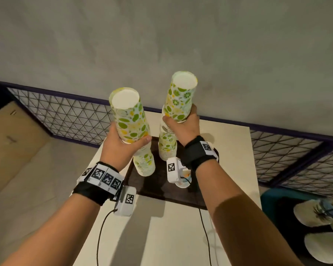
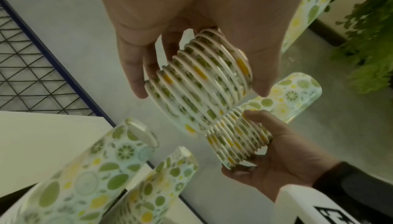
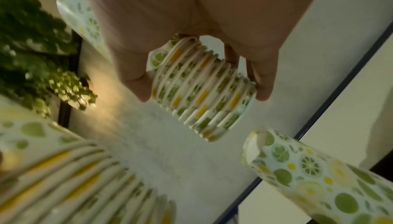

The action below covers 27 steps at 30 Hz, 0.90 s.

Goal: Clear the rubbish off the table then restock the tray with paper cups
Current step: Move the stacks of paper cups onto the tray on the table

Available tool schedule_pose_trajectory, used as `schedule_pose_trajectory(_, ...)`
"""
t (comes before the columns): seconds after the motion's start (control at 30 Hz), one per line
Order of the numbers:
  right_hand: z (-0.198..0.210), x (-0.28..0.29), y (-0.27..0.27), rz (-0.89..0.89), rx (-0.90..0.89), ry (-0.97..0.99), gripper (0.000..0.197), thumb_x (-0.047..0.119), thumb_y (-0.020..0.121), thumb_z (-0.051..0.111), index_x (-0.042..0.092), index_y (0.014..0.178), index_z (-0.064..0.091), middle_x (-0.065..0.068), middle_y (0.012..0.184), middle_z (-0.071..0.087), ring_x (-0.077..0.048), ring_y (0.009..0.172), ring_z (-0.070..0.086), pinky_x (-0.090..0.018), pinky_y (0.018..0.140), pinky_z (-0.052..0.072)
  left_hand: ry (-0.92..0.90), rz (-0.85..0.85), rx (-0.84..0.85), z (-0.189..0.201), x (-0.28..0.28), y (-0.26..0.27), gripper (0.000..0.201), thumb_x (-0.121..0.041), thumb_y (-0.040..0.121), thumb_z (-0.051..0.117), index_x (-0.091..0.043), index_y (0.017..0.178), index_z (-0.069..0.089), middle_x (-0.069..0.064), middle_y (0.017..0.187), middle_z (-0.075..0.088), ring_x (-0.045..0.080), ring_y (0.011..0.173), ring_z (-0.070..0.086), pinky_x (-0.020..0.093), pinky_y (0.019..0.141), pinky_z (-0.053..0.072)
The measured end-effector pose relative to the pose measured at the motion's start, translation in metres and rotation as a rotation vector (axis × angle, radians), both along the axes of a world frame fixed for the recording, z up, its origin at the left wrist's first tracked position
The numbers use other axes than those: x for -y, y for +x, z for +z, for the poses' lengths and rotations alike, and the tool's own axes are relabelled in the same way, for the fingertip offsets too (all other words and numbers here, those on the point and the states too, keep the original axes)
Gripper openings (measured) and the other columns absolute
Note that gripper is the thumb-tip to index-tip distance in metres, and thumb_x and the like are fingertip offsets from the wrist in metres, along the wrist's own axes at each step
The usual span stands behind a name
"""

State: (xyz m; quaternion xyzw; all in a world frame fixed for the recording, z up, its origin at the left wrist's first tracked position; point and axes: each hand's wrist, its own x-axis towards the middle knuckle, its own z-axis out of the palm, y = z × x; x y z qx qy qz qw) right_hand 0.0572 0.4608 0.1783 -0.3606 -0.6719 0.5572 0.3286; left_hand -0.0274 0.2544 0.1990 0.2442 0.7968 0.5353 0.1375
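— Nearest the camera, what are the hands doing?

— Both are raised over the table. The left hand [image 1: 121,143] is wrapped round a stack of paper cups [image 1: 130,116], thumb on one side and fingers curled round the other, gripping it near its lower end. The cups are upside down, so the white base of the top one faces up, and most of the printed sleeve rises above the grip. In the left wrist view the ribbed rims of the nested cups stick out below the fingers [image 2: 136,76].

— And the other hand?

— The right hand [image 1: 183,123] holds a second stack [image 1: 179,96] the same way, fingers curled round it low down, the stack tilted a little and rising above the hand. The right wrist view shows its rims projecting past the fingertips [image 3: 264,84].

— Where are those stacks relative to the tray?

— Held in the air above it, side by side but apart. Below the hands, a dark brown tray [image 1: 152,187] lies on the pale table [image 1: 233,160]. Two more stacks stand upright on it: one [image 1: 145,164] under the left hand, another [image 1: 167,146] under the right.

— Anything further out?

— To the right, beside the table, a teal bin [image 1: 269,198] holds used paper plates [image 1: 315,214]. Behind the table runs a wire mesh panel [image 1: 65,116] with a dark purple frame, against a grey wall [image 1: 161,35].
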Motion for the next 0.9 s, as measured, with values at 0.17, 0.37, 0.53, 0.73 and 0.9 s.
schedule_pose_trajectory(0.17, -0.021, -0.003, -0.028, 0.021, 0.182, 0.121, 0.091, 0.038, 0.067, 0.086, 0.028, 0.143, 0.037, -0.005, 0.137, 0.045, -0.017, 0.119, 0.041, -0.023, 0.094, 0.033, -0.038, -0.024, 0.056, -0.029, -0.009, -0.023, 0.076, -0.034, 0.065, 0.1, -0.029, 0.125, 0.054, -0.013, 0.117, 0.072, 0.001, 0.106, 0.068, 0.041, 0.099, 0.057)
schedule_pose_trajectory(0.37, -0.054, -0.008, -0.038, 0.042, 0.289, 0.062, 0.09, 0.041, 0.066, 0.086, 0.027, 0.14, 0.039, -0.006, 0.132, 0.049, -0.022, 0.121, 0.044, -0.027, 0.094, 0.039, -0.025, -0.053, 0.114, -0.059, -0.018, -0.031, 0.086, -0.052, 0.053, 0.097, -0.034, 0.127, 0.056, -0.009, 0.121, 0.075, 0.015, 0.115, 0.073, 0.052, 0.101, 0.059)
schedule_pose_trajectory(0.53, -0.067, -0.01, -0.039, 0.027, 0.352, 0.03, 0.093, 0.048, 0.063, 0.085, 0.027, 0.14, 0.038, -0.002, 0.131, 0.056, -0.027, 0.126, 0.048, -0.038, 0.101, 0.045, -0.062, -0.056, 0.141, -0.072, -0.024, -0.031, 0.084, -0.037, 0.061, 0.1, -0.031, 0.131, 0.055, -0.01, 0.123, 0.072, 0.016, 0.116, 0.07, 0.047, 0.102, 0.057)
schedule_pose_trajectory(0.73, -0.072, -0.01, -0.033, 0.083, 0.447, 0.03, 0.096, 0.046, 0.069, 0.086, 0.028, 0.146, 0.031, -0.009, 0.135, 0.047, -0.029, 0.126, 0.05, -0.037, 0.1, 0.043, -0.155, -0.061, 0.198, -0.086, -0.027, -0.039, 0.1, -0.031, 0.067, 0.1, -0.026, 0.15, 0.044, -0.007, 0.127, 0.066, 0.019, 0.116, 0.066, 0.046, 0.106, 0.055)
schedule_pose_trajectory(0.9, -0.072, -0.012, -0.036, 0.091, 0.496, 0.119, 0.09, 0.043, 0.071, 0.086, 0.026, 0.144, 0.035, -0.01, 0.133, 0.05, -0.03, 0.124, 0.054, -0.04, 0.102, 0.046, -0.173, -0.068, 0.171, -0.086, -0.022, -0.042, 0.086, -0.027, 0.07, 0.098, -0.024, 0.143, 0.054, -0.008, 0.122, 0.067, 0.015, 0.107, 0.066, 0.033, 0.096, 0.054)
